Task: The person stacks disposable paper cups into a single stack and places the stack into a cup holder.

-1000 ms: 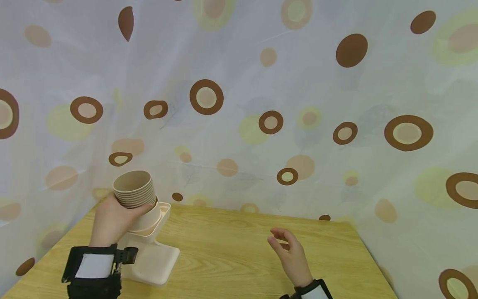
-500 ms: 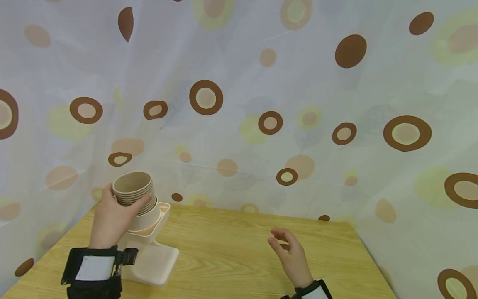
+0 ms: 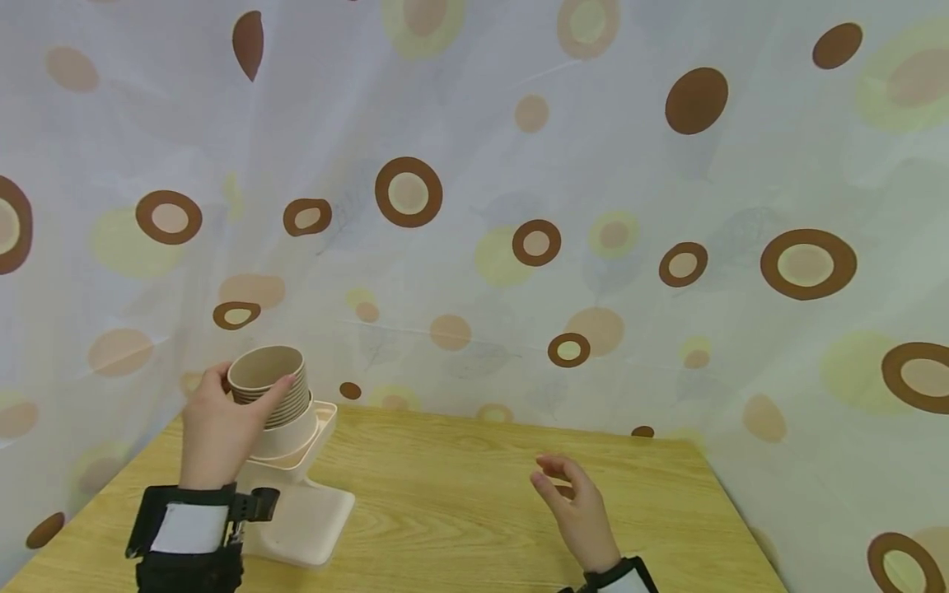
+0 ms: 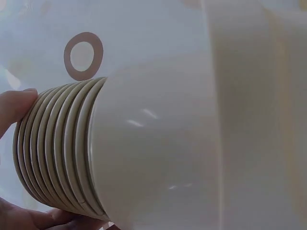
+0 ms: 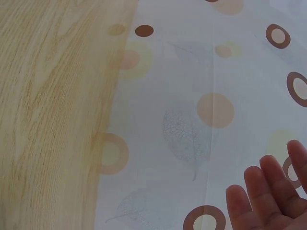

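At the left of the table, a stack of beige paper cups [image 3: 298, 401] stands mouth-up in a white round holder [image 3: 285, 438] on a cream-coloured stand [image 3: 311, 515]. My left hand [image 3: 222, 432] grips the stack near its top, thumb on the near right side and fingers round the left. The left wrist view has the ribbed cup rims [image 4: 57, 143] lying sideways, with fingertips at the outermost rim and more fingers below. My right hand [image 3: 582, 511] hovers over the right part of the table with loosely bent fingers, holding nothing; several of its fingers [image 5: 256, 191] show in the right wrist view.
The wooden table [image 3: 437, 502] carries the stand near its left edge. A pale curtain [image 3: 474, 165] with brown and yellow circles hangs behind the table and along both sides. The stand has a raised tray [image 3: 326, 412] and a flat lower base.
My left hand has shifted up along the cups, its thumb now closer to the top rim. The stack's rim sits slightly lower and a touch to the right. The right hand stays put.
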A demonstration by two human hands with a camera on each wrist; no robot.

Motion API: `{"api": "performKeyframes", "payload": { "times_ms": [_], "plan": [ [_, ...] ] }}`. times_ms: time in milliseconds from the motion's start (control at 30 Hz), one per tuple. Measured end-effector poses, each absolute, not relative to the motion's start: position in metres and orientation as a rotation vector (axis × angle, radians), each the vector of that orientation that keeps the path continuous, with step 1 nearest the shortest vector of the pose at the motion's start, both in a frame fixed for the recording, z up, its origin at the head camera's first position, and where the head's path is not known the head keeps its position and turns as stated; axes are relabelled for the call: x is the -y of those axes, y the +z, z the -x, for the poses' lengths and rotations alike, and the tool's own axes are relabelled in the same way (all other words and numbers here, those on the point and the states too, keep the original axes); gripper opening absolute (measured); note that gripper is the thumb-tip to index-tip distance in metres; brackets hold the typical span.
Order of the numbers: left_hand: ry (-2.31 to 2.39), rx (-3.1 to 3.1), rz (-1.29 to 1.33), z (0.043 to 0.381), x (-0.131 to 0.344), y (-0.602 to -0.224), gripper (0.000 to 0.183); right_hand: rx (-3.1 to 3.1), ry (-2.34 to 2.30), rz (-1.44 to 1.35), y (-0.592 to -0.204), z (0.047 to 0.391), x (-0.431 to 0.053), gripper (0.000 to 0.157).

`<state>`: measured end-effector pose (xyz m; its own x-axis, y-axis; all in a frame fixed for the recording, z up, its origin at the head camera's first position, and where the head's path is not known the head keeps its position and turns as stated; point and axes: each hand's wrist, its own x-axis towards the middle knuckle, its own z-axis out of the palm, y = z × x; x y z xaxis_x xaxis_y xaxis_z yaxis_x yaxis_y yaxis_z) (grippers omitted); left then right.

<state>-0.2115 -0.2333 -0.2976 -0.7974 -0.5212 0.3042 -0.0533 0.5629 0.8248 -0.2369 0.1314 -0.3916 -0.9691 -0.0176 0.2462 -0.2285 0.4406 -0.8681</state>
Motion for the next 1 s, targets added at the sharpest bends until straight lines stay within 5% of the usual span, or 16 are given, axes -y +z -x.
{"api": "performKeyframes", "payload": {
  "times_ms": [433,1000],
  "plan": [
    [-1.116,2.372,-0.292,0.214,0.236,-0.323,0.11,2.464,1.501,-0.234,-0.39,0.24,-0.133,0.038],
    [-0.982,2.285,-0.244,0.225,0.173,-0.326,0.097,2.468,1.462,-0.198,-0.393,0.236,-0.146,0.037]
  ]
}}
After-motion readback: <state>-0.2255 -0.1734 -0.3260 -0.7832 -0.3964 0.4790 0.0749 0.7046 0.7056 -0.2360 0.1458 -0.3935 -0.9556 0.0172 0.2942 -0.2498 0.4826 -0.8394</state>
